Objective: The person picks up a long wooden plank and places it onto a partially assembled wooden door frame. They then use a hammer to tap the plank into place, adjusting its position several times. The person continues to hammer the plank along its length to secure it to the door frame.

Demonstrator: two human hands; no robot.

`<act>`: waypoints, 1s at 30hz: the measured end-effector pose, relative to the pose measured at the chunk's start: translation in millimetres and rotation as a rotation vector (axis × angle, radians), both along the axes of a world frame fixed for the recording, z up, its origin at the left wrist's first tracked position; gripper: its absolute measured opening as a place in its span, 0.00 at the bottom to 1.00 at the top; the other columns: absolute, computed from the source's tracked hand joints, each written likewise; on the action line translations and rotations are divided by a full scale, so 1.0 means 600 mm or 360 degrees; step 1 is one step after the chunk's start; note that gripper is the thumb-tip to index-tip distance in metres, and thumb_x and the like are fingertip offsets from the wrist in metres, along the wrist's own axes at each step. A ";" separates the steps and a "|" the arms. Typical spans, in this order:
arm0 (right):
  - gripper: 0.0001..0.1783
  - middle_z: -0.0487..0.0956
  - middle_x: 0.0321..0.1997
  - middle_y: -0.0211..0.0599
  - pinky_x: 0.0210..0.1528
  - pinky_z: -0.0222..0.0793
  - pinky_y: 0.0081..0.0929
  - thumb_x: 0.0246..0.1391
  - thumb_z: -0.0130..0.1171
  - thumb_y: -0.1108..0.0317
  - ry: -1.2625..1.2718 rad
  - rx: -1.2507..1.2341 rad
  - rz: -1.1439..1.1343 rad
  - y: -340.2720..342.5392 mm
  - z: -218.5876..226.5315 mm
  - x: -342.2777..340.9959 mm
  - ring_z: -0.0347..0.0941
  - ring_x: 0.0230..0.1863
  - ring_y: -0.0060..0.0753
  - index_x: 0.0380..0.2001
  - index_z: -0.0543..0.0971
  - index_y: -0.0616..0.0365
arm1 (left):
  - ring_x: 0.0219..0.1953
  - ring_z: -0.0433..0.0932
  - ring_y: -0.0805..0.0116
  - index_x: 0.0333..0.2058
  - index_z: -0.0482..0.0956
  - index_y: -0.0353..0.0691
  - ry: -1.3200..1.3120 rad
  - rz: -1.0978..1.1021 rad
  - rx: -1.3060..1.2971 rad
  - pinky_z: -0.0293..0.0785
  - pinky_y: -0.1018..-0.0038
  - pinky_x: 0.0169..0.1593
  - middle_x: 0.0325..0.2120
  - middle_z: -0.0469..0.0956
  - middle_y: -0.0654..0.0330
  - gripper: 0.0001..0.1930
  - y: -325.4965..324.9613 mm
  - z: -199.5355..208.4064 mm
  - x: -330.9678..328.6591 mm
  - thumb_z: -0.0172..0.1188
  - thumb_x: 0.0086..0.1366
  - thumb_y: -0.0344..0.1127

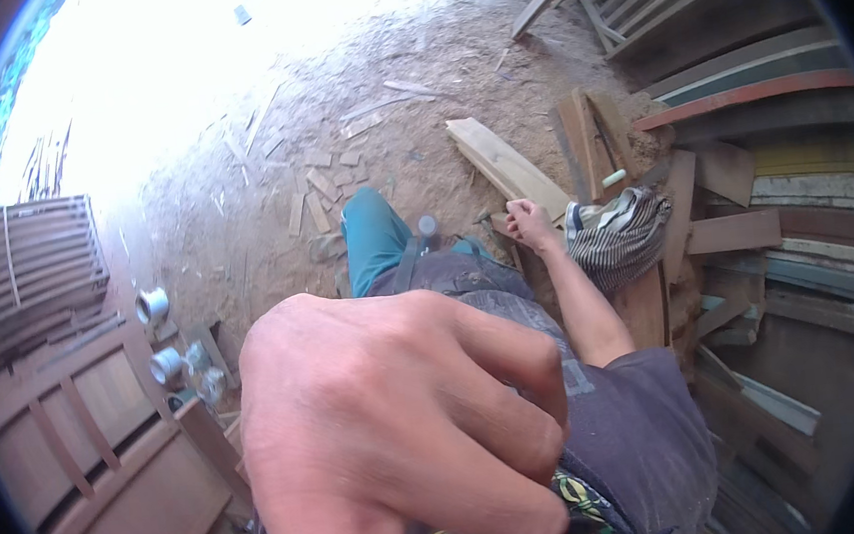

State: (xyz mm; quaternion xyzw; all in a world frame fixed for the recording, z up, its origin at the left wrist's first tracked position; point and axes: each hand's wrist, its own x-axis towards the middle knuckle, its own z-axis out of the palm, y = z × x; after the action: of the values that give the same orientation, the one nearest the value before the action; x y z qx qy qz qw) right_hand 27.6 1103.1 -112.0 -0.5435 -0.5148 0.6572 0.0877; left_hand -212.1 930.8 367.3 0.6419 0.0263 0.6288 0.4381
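Note:
My left hand (389, 421) fills the lower middle, very near the camera. Its fingers are curled inward, and whatever they grip is hidden. Dark cloth with a yellow-green pattern (583, 496) shows just beneath the fingers. Further off, my right hand (530, 225) is closed, beside a pale wooden board (510, 170); its fingers hide what they hold, if anything. Right of that wrist lies a bundled striped cloth (621, 242). My teal-clad knee (374, 236) and dark shirt (641, 431) show between and below the hands.
Wood scraps (322, 185) litter the dusty floor. Stacked planks (811, 176) line the right side. At left stand a panelled wooden door (107, 413), a pile of slatted frames (32, 278) and white cans (152, 306). A small pale green stick (614, 178) lies near the boards.

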 end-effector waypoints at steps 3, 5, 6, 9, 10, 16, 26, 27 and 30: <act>0.14 0.79 0.25 0.29 0.20 0.69 0.23 0.70 0.57 0.55 -0.0110 -0.0016 0.0156 -0.004 -0.059 -0.013 0.72 0.20 0.20 0.38 0.79 0.55 | 0.24 0.83 0.63 0.58 0.78 0.59 -0.0007 0.0027 -0.0063 0.78 0.61 0.40 0.20 0.80 0.57 0.19 0.087 -0.022 -0.075 0.66 0.70 0.43; 0.17 0.77 0.20 0.29 0.20 0.67 0.28 0.67 0.60 0.54 0.0042 -0.0195 -0.0044 -0.037 -0.128 -0.022 0.71 0.17 0.23 0.26 0.77 0.52 | 0.24 0.83 0.63 0.58 0.79 0.61 -0.0028 0.0084 -0.0131 0.78 0.61 0.39 0.19 0.80 0.57 0.18 0.138 -0.037 -0.131 0.66 0.71 0.42; 0.19 0.79 0.23 0.31 0.25 0.70 0.30 0.66 0.62 0.53 0.0081 0.0040 0.0203 -0.003 -0.195 0.031 0.74 0.22 0.27 0.26 0.79 0.53 | 0.24 0.83 0.64 0.58 0.79 0.55 -0.0109 0.0051 -0.0088 0.78 0.61 0.39 0.20 0.80 0.57 0.19 0.163 -0.055 -0.168 0.67 0.70 0.43; 0.21 0.87 0.32 0.41 0.46 0.75 0.39 0.65 0.61 0.49 -0.0597 0.0612 0.0586 0.071 -0.310 0.159 0.83 0.38 0.38 0.39 0.88 0.57 | 0.24 0.82 0.65 0.59 0.78 0.38 -0.0258 -0.0144 0.0000 0.79 0.61 0.41 0.24 0.81 0.57 0.27 0.261 -0.108 -0.253 0.69 0.68 0.48; 0.20 0.87 0.32 0.40 0.45 0.75 0.39 0.65 0.60 0.51 -0.0681 0.0486 0.0685 0.055 -0.327 0.100 0.83 0.38 0.37 0.40 0.87 0.57 | 0.25 0.82 0.65 0.60 0.77 0.34 -0.0203 -0.0140 -0.0146 0.80 0.61 0.42 0.26 0.82 0.55 0.32 0.292 -0.129 -0.285 0.70 0.67 0.50; 0.15 0.86 0.34 0.36 0.38 0.76 0.34 0.66 0.59 0.58 -0.0595 0.0472 0.0605 0.160 -0.229 -0.179 0.81 0.34 0.33 0.42 0.86 0.57 | 0.39 0.85 0.66 0.66 0.71 0.34 0.0355 0.0109 -0.0864 0.80 0.67 0.50 0.36 0.85 0.55 0.37 0.435 -0.215 -0.556 0.71 0.65 0.48; 0.19 0.83 0.34 0.33 0.30 0.77 0.26 0.66 0.62 0.54 -0.0134 -0.0012 -0.0484 0.475 0.105 -0.548 0.81 0.30 0.25 0.47 0.82 0.60 | 0.41 0.85 0.65 0.61 0.76 0.38 0.1251 0.0748 -0.1529 0.79 0.68 0.49 0.35 0.85 0.54 0.24 0.587 -0.404 -0.708 0.66 0.71 0.41; 0.19 0.83 0.34 0.33 0.30 0.77 0.26 0.66 0.62 0.54 -0.0180 -0.0034 -0.0500 0.489 0.102 -0.549 0.81 0.30 0.24 0.46 0.82 0.60 | 0.40 0.85 0.67 0.61 0.76 0.37 0.1215 0.0726 -0.1588 0.79 0.69 0.48 0.34 0.85 0.55 0.24 0.599 -0.424 -0.716 0.65 0.71 0.40; 0.18 0.83 0.34 0.32 0.31 0.78 0.26 0.66 0.62 0.54 -0.0268 -0.0098 -0.0551 0.570 0.072 -0.528 0.80 0.30 0.23 0.44 0.83 0.60 | 0.37 0.84 0.70 0.61 0.76 0.36 0.1045 0.0691 -0.1734 0.79 0.72 0.46 0.32 0.85 0.57 0.22 0.675 -0.505 -0.719 0.64 0.72 0.38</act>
State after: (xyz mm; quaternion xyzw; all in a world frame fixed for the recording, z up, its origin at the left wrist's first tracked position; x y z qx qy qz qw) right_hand -289.5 1445.4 -68.8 -0.6794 -0.3987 0.6000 0.1395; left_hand -643.7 1335.7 64.6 0.4672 0.6003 0.3716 0.5322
